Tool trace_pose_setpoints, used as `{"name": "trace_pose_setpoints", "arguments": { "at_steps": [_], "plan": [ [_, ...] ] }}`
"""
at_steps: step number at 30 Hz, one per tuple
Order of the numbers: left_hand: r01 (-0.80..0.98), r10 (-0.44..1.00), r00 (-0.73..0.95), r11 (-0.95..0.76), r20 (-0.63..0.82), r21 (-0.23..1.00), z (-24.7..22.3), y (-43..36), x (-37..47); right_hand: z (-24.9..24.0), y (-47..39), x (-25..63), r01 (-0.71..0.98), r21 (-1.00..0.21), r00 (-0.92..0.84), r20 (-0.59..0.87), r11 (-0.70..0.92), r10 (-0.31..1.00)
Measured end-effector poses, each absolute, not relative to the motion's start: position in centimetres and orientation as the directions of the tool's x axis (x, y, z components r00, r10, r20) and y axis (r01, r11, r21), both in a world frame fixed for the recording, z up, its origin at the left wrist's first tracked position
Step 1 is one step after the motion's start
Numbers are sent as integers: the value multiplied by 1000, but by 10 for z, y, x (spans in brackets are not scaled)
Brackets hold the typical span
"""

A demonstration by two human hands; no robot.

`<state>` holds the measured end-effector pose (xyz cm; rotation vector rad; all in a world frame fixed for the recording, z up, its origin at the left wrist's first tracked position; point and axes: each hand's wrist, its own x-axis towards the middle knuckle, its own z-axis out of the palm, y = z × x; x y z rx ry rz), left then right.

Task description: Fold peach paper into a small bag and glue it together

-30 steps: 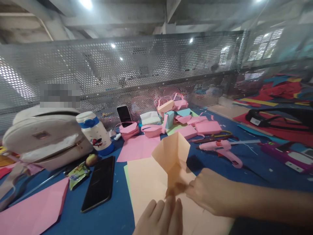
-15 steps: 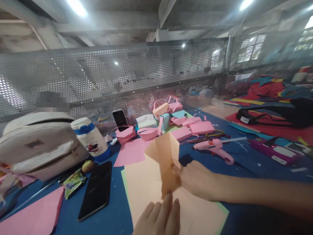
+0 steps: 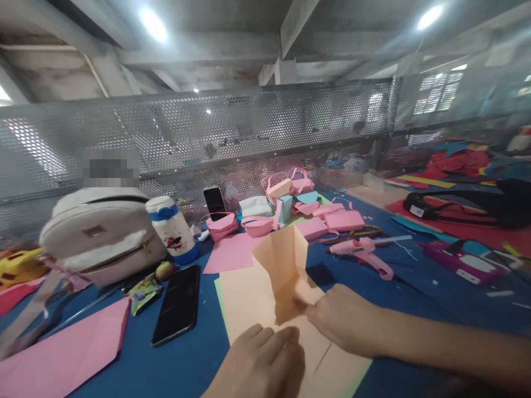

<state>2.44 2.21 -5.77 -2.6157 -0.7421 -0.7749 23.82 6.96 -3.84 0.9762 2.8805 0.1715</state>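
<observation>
A folded piece of light orange paper (image 3: 284,271) stands up like an open, creased box above a stack of peach sheets (image 3: 243,304), whose lower layer shows a green edge. My right hand (image 3: 348,320) reaches in from the right and grips the lower right side of the folded piece, with a finger against its inner face. At the front, my left hand (image 3: 265,362) is closed, its fingers curled just below the paper's lower end. Whatever lies under those left fingers is hidden.
Small pink paper bags (image 3: 313,226) cluster behind. A pink glue gun (image 3: 365,251) and a purple device (image 3: 462,260) lie right. Left are a black phone (image 3: 178,307), a snack packet (image 3: 143,293), a bottle (image 3: 172,229), a backpack (image 3: 108,232) and pink paper (image 3: 70,354).
The view has shifted, so the table things sit farther right. My left fingers have gone from stretched out at the paper's lower tip to curled. My right hand still holds the folded paper.
</observation>
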Motion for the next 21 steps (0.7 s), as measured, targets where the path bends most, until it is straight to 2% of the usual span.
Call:
{"name": "trace_pose_setpoints", "arguments": {
  "at_steps": [3, 5, 9, 11, 13, 17, 21],
  "plan": [
    [546, 432, 677, -838, 595, -14, -46, 21, 8, -33, 73, 234, 619, 80, -784, 3, 781, 621],
    [608, 524, 637, -792, 565, 48, -41, 22, -6, -34, 74, 228, 608, 77, -794, 62, 790, 605],
    [708, 689, 531, -680, 494, 188, -40, 21, -29, -45, 76, 210, 506, 192, -862, 120, 841, 492],
    [737, 731, 493, -639, 472, 220, -41, 21, -36, -48, 79, 203, 487, 248, -873, 160, 838, 460],
    [765, 753, 456, -604, 474, 223, -41, 21, -41, -46, 84, 199, 492, 254, -870, 184, 833, 458],
    [805, 782, 382, -544, 493, 239, -41, 28, -42, -34, 89, 192, 564, 128, -822, 188, 816, 538],
    [831, 875, 299, -435, 382, 347, -45, 42, -27, -34, 87, 180, 645, 4, -749, 201, 764, 631]
  ]
}}
